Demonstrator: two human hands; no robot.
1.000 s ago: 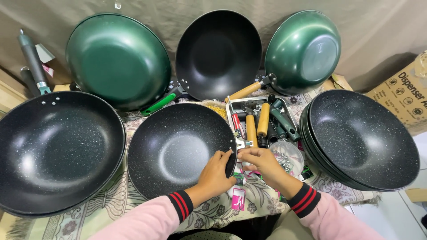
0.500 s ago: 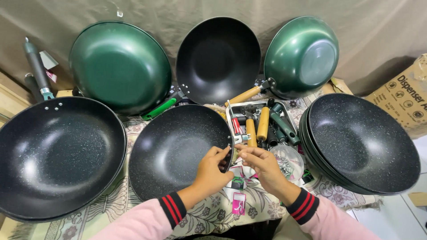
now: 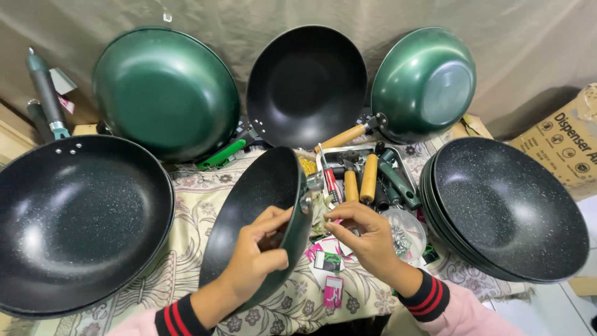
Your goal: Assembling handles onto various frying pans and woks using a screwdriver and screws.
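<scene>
My left hand grips the rim of a black speckled wok and holds it tilted up on its edge, its inside facing left. A metal handle bracket sticks out from the wok's rim on the right. My right hand sits just right of that rim, fingers pinched together near the bracket; what they pinch is too small to see. Both wrists show pink sleeves with dark red-striped cuffs.
A large black wok lies at left, a stack of black woks at right. Two green woks and a black one lean against the back cloth. A metal tray holds wooden and green handles. A cardboard box stands far right.
The middle wok lay flat on the patterned cloth; my left hand has lifted it onto its edge. My right hand stays beside its rim near the bracket.
</scene>
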